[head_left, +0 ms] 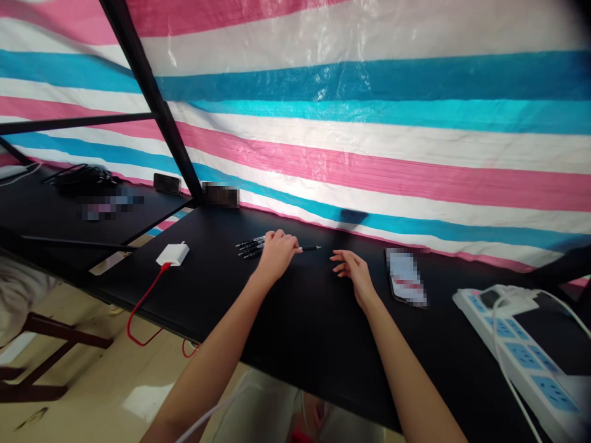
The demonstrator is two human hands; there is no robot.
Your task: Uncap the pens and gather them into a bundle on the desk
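Observation:
Several black pens [250,247] lie side by side on the black table [305,320], their clicker ends pointing left. My left hand [278,252] is over their right part, with its fingers closed on a pen [310,248] whose tip sticks out to the right. The hand hides the middle of that pen and the other ends of the bunch. A short way right of the pen tip, my right hand [353,274] hovers over the table with fingers apart and holds nothing. A smartphone [406,277], partly blurred out, lies to its right.
A white charger [172,254] with a red cable [138,307] sits at the left. At the right is a white power strip [521,351] with white cords. A black metal post [157,104] and striped sheeting [369,141] stand behind the table.

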